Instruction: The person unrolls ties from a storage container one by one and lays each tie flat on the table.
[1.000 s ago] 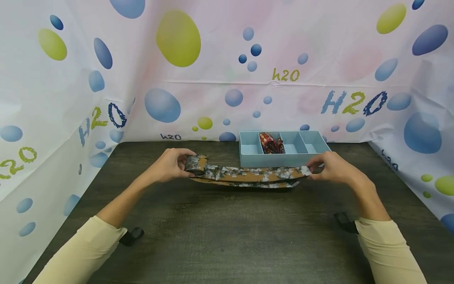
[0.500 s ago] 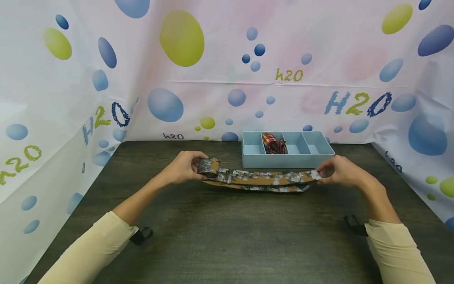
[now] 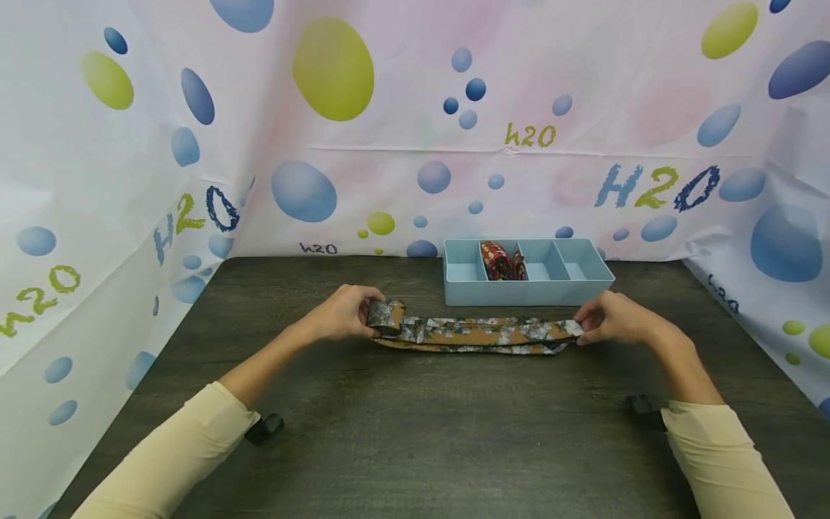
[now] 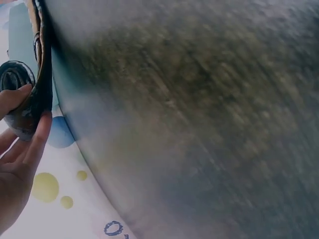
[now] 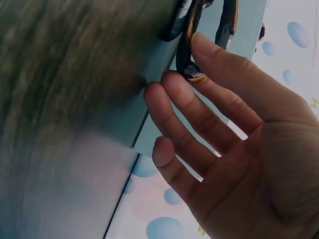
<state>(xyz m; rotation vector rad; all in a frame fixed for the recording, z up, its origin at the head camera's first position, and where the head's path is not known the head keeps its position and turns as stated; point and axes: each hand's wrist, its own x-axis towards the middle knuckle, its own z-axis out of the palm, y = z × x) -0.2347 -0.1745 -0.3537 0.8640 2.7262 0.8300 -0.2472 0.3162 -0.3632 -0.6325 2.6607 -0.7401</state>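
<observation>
A brown necktie (image 3: 493, 333) with a grey and white floral pattern stretches sideways in front of the box, its left part wound into a roll (image 4: 19, 102). My left hand (image 3: 344, 311) grips that roll between thumb and fingers. At the other end, my right hand (image 3: 609, 317) pinches a fold of the tie. In the right wrist view, thumb and fingers of the right hand (image 5: 234, 114) meet at the fold, with the lower fingers spread apart. Another layer of the tie hangs just below the upper one.
Behind the tie stands a light blue box (image 3: 519, 294) with several compartments. One compartment holds a rolled red patterned fabric piece (image 3: 499, 261). Both stand on a dark wooden table (image 3: 415, 432), backed by a white sheet (image 3: 389, 144) printed with coloured dots.
Both hands, with the tie between them, have come slightly lower towards the table and a little to the right in view. The camera view has shifted slightly. Both holds stay the same.
</observation>
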